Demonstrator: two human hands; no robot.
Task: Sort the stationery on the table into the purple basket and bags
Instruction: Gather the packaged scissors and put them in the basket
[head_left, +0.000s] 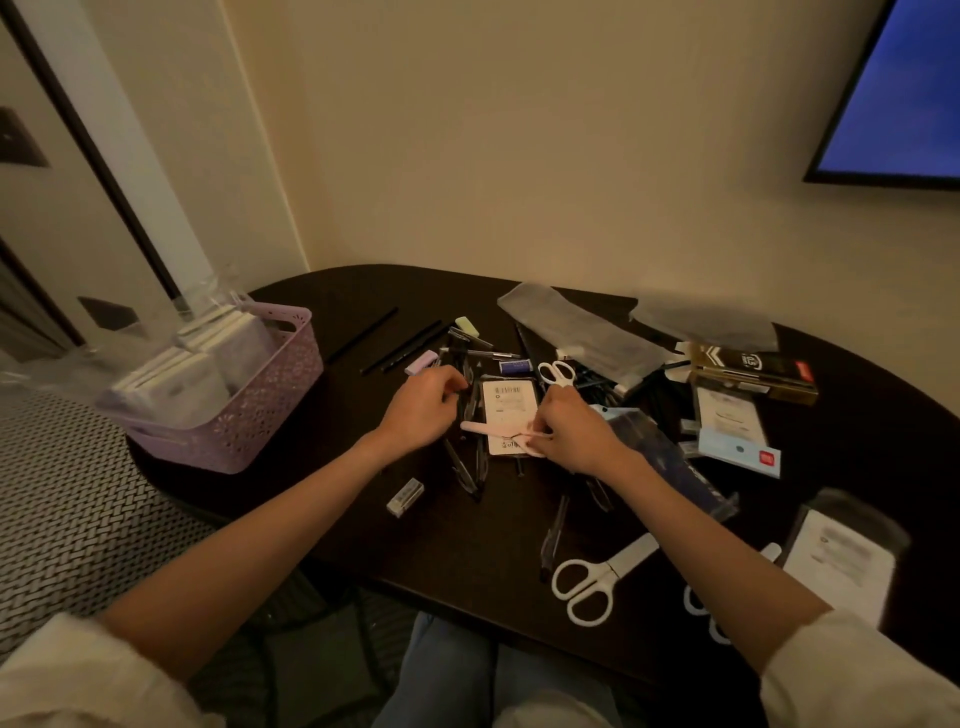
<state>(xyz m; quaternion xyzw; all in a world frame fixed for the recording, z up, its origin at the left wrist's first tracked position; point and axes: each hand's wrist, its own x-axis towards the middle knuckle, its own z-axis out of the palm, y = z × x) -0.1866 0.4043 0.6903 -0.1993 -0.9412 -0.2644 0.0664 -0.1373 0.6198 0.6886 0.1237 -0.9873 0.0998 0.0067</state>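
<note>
Over the dark oval worktop (322, 499), the right hand (574, 431) pinches a slim pale-pink stick (488, 429), apparently lifting it off the white labelled card (508, 410) beneath; the left hand (423, 402) curls around black pens (467, 405), likely gathering them, while the purple lattice basket (249, 415) waits well left of it.

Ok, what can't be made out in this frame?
- Head view: second scissors at the near right, mostly hidden by the right forearm.
- Label text on the white card between the hands: too small.
- Right hand grip on the pink item: fingertips hidden.
- Purple basket contents: blurred.
</note>
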